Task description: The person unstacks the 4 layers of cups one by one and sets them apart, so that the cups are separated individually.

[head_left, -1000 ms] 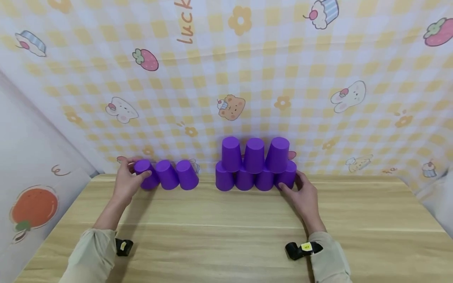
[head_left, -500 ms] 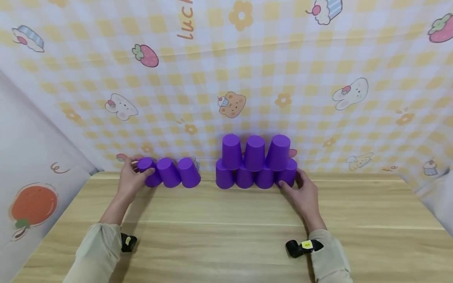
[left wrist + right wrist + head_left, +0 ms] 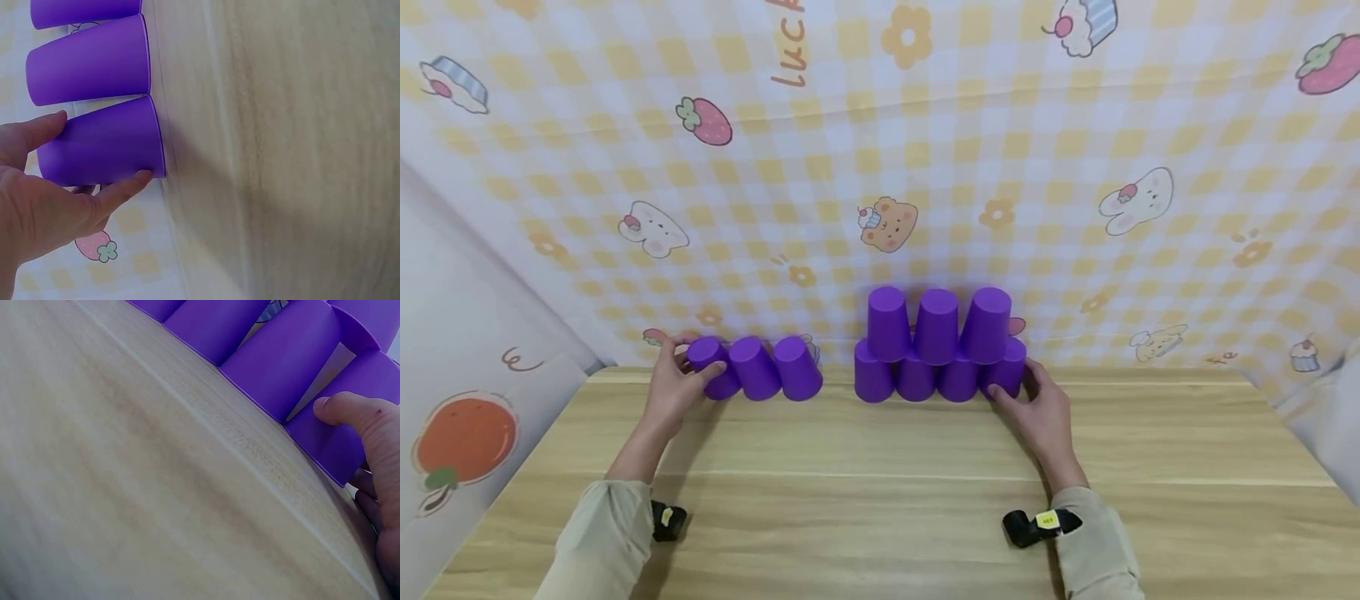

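Note:
Three upside-down purple cups stand in a row at the back left. My left hand (image 3: 672,389) grips the leftmost cup (image 3: 715,377), thumb on one side and fingers on the other; the left wrist view also shows this cup (image 3: 103,140). The middle cup (image 3: 756,371) and the right one (image 3: 800,371) touch or nearly touch in line. To the right, a row of several inverted cups (image 3: 874,379) carries three more cups (image 3: 937,325) on top. My right hand (image 3: 1043,412) holds the rightmost bottom cup (image 3: 337,440), its thumb pressed on the front.
A wooden table (image 3: 850,508) lies beneath everything. Close behind the cups hangs a yellow checked cloth (image 3: 820,208). A narrow gap separates the three-cup row from the stacked cups. Each wrist wears a black camera (image 3: 1041,525).
My left hand and the three-cup row have shifted slightly right, narrowing the gap to the stack. My right hand and the stacked cups stay in place.

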A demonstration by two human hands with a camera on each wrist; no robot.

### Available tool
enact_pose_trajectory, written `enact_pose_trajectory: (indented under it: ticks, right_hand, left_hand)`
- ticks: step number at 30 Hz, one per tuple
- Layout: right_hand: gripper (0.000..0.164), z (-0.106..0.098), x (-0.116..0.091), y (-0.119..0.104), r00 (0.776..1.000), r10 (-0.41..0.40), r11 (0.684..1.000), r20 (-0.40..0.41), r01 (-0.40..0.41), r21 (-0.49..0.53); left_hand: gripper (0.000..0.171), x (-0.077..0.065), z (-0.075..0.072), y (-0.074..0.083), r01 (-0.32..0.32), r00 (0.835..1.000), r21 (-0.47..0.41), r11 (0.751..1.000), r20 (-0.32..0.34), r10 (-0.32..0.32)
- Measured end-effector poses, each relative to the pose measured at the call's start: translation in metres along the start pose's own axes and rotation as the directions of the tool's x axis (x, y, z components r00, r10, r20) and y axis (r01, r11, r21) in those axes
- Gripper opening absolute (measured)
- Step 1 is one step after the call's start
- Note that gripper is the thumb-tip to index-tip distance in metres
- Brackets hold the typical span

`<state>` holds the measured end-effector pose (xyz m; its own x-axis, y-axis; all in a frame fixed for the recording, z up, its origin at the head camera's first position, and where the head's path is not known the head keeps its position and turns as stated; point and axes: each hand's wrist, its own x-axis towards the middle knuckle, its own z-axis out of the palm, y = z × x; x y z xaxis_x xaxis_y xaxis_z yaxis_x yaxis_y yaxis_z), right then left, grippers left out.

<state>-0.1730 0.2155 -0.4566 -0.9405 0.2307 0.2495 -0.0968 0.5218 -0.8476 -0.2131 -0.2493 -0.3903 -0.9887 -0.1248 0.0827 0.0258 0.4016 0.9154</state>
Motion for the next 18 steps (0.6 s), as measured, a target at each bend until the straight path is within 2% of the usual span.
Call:
enact_pose_trajectory:
  ticks: [4, 6, 8, 10, 12, 15, 16, 18]
  right_hand:
    - [0.063, 0.0, 0.0, 0.001, 1.0, 0.001, 1.0, -0.002, -0.001, 0.006]
    - [0.064, 0.0, 0.0, 0.001, 1.0, 0.001, 1.0, -0.002, -0.001, 0.006]
    - [0.064, 0.0, 0.0, 0.001, 1.0, -0.001, 1.0, -0.002, 0.001, 0.007]
    - [0.064, 0.0, 0.0, 0.001, 1.0, -0.001, 1.0, -0.001, 0.001, 0.007]
    - [0.064, 0.0, 0.0, 0.0, 1.0, -0.003, 1.0, 0.001, 0.003, 0.006]
    - [0.063, 0.0, 0.0, -0.001, 1.0, -0.005, 1.0, -0.002, 0.005, -0.002]
    - [0.063, 0.0, 0.0, 0.0, 1.0, -0.007, 1.0, -0.004, 0.007, -0.005]
    - [0.063, 0.001, 0.0, 0.0, 1.0, -0.01, 1.0, -0.009, 0.01, -0.002]
  left_hand:
    - [0.061, 0.0, -0.002, 0.003, -0.022, 0.997, 0.037, 0.999, 0.071, 0.019]
    - [0.066, -0.001, -0.003, 0.006, -0.013, 0.997, 0.056, 0.998, 0.072, 0.009]
    - [0.068, -0.003, -0.002, 0.011, -0.008, 1.0, 0.085, 0.996, 0.012, 0.007]
    - [0.066, -0.007, 0.001, 0.018, -0.018, 0.995, 0.096, 0.995, -0.093, 0.027]
    - [0.062, -0.012, 0.005, 0.026, -0.052, 0.976, 0.11, 0.993, -0.206, 0.074]
    - [0.049, -0.021, 0.018, 0.046, -0.139, 0.929, 0.099, 0.985, -0.332, 0.164]
    - [0.045, -0.024, 0.024, 0.053, -0.179, 0.912, 0.083, 0.98, -0.36, 0.197]
    - [0.039, -0.03, 0.04, 0.07, -0.247, 0.89, 0.039, 0.968, -0.386, 0.243]
